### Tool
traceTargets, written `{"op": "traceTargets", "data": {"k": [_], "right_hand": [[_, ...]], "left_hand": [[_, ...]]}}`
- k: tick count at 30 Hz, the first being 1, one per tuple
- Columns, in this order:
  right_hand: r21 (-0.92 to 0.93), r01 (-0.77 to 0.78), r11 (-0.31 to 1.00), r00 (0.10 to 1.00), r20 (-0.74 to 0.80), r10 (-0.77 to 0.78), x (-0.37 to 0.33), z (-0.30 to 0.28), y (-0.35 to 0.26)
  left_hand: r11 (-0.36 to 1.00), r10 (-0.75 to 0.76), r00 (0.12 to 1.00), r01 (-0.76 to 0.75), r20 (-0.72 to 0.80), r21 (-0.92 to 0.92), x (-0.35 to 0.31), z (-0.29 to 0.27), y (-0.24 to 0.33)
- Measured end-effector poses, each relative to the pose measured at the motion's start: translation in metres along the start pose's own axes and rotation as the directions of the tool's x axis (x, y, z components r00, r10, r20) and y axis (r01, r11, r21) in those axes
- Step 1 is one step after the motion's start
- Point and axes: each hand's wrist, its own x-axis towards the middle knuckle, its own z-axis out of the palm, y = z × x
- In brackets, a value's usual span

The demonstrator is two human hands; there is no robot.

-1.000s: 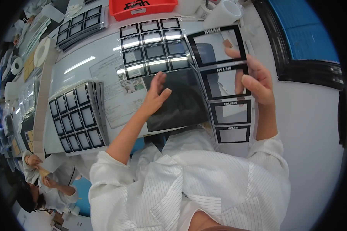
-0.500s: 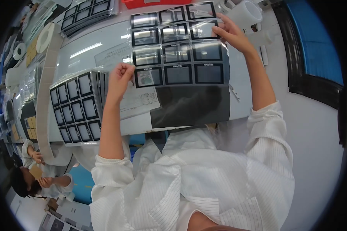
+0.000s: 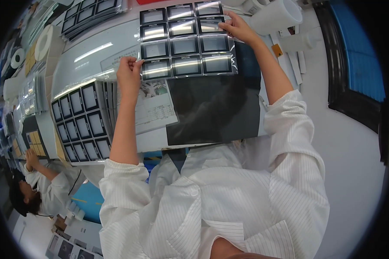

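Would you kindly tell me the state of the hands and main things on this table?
Black-framed sheet: spread out, held
Left hand: pinching the sheet's left edge
Right hand: pinching its right edge
Black mat: flat, partly hidden
Printed page: flat, partly hidden
Near sheet stack: piled
Far sheet stack: piled

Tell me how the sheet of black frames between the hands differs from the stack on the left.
Pose: the sheet has frames wider than tall, in four rows of three; the stack shows top frames taller than wide, in three rows of four.

Handling: the left hand and right hand pinch the sheet's edges; neither holds the stack.

Shine: bright streaks cross the sheet; the stack's panels look plain.

Both show twelve black frames.
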Motion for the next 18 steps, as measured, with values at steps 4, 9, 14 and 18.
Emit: {"op": "traceTargets", "data": {"k": [4, 9, 14, 18], "right_hand": [[0.052, -0.017, 0.999, 1.0, -0.005, 0.017, 0.001, 0.004, 0.015], [0.066, -0.022, 0.998, 1.0, -0.004, 0.023, 0.001, 0.006, 0.02], [0.068, -0.042, 0.997, 0.999, -0.031, 0.045, -0.003, 0.007, 0.021], [0.089, -0.018, 0.996, 0.998, -0.053, 0.022, -0.003, 0.006, 0.02]], "left_hand": [[0.992, 0.055, 0.998, -0.055, 0.005, 0.116, -0.006, 0.007, 0.0], [0.986, 0.061, 0.998, -0.056, -0.024, 0.157, -0.01, 0.008, 0.004], [0.98, 0.04, 0.999, -0.036, -0.014, 0.194, -0.011, 0.01, 0.008], [0.973, 0.053, 0.999, -0.052, 0.004, 0.225, -0.01, 0.012, 0.003]]}}
